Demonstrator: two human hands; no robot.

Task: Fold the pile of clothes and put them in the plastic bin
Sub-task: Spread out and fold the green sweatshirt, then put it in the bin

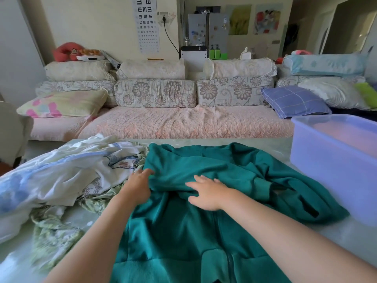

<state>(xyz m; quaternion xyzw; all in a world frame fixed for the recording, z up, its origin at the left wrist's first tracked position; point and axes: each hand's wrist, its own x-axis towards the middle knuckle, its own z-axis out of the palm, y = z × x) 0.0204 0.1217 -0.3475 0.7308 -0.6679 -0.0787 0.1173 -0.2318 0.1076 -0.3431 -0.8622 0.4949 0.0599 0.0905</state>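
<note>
A teal zip-up jacket [204, 231] lies spread across the middle of the table, its upper part and a sleeve rumpled toward the far right. My left hand [137, 185] rests at the jacket's left edge, fingertips curled onto the fabric fold. My right hand [208, 193] lies flat on the jacket's middle with fingers spread. To the left sits a pile of clothes [61, 176], white, pale blue and green-patterned. A translucent lavender plastic bin [334, 160] stands at the right of the table, its inside looking bare.
The pale green table [346, 235] runs under everything, with its far edge facing a long sofa [183, 123] covered in cushions. A chair back [12, 129] stands at the far left.
</note>
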